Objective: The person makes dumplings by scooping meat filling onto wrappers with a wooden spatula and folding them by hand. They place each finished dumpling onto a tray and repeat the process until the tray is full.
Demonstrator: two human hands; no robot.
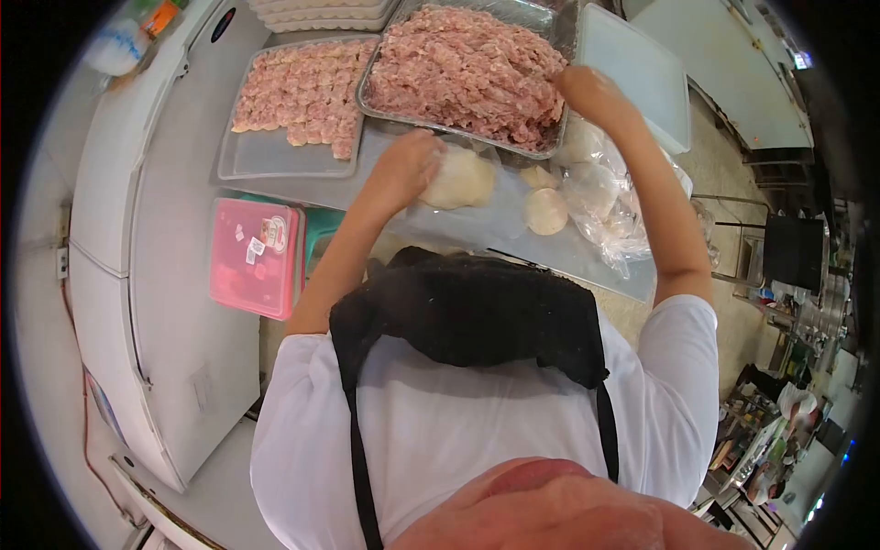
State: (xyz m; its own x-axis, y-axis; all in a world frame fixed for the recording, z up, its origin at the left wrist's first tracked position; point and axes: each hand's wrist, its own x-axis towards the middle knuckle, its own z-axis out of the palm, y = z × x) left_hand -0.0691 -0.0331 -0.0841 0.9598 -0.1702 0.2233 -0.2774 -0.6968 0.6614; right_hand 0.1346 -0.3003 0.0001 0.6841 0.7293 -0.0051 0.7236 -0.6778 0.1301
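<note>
My left hand is closed at the left edge of a pile of pale, thin dough wrappers, with a wrapper seemingly at its fingers. Its fingertips are partly hidden. Up at the right rim of a metal tray, my right hand has its fingers curled against the raw ground meat heaped inside. Whatever those fingers hold is hidden. A loose round wrapper lies on the table, right of the pile. Left of the meat, a shallow tray carries rows of small meat-filled dumplings.
Clear plastic bags with more wrappers sit at the table's right. A white lid or board stands behind them. Stacked trays are at the back. A pink-lidded box and a white freezer are on the left.
</note>
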